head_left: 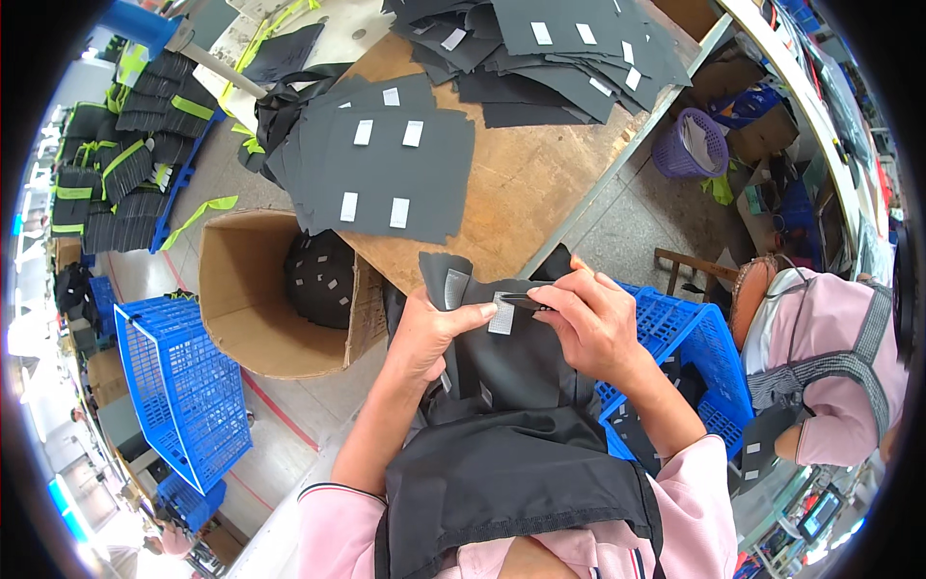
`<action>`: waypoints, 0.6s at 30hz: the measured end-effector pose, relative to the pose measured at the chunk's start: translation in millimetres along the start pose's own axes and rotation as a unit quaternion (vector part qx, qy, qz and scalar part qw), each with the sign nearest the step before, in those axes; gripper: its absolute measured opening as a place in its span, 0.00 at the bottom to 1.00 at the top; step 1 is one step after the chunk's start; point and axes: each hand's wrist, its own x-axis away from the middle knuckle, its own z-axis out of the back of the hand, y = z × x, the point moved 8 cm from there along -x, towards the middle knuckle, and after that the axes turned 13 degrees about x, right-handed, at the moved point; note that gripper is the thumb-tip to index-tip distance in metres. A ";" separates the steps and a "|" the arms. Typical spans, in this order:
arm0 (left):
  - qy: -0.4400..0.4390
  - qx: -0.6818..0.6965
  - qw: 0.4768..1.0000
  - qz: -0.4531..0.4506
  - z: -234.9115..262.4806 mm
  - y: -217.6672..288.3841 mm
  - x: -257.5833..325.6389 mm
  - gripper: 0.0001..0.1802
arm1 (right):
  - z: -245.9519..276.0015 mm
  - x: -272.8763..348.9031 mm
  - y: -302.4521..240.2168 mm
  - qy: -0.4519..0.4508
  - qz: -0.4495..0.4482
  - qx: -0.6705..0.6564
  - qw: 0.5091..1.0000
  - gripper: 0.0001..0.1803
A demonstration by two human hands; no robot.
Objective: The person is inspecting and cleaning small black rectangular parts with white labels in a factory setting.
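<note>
My left hand is closed on a dark grey fabric panel, its thumb pressed near a white rectangular patch. A second pale patch lies on the folded-up part of the panel beside my fingers. My right hand grips small dark thread snips, whose tips point left at the top of the white patch. The lower part of the panel hangs down in front of my black apron.
Ahead, a wooden table bears stacked grey panels with white patches and a larger pile. A cardboard box stands left, a blue crate right, another blue crate far left. A person in pink is at right.
</note>
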 end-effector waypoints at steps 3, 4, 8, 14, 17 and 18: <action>-0.006 0.005 1.000 0.014 0.7 -1.6 -0.5 0.17 | -0.6 0.1 -2.4 -0.009 0.026 0.016 0.999 0.16; -0.005 0.006 1.000 0.013 2.3 -2.4 -0.8 0.17 | -1.3 0.2 -2.6 -0.015 0.032 0.022 0.999 0.16; -0.009 0.003 1.000 0.021 3.0 -5.9 -2.3 0.17 | -6.3 3.8 10.2 -0.041 -0.013 -0.063 0.997 0.16; -0.010 0.007 1.000 0.021 0.3 -6.7 -2.2 0.17 | -9.7 12.3 17.6 -0.052 -0.146 -0.173 0.973 0.16; -0.017 0.000 1.000 0.023 -0.8 -7.3 -2.0 0.17 | -11.3 9.7 13.6 -0.058 -0.124 -0.134 0.981 0.17; -0.018 -0.006 1.000 0.024 -0.7 -7.4 -2.1 0.17 | -10.8 7.9 11.5 -0.048 -0.098 -0.118 0.987 0.17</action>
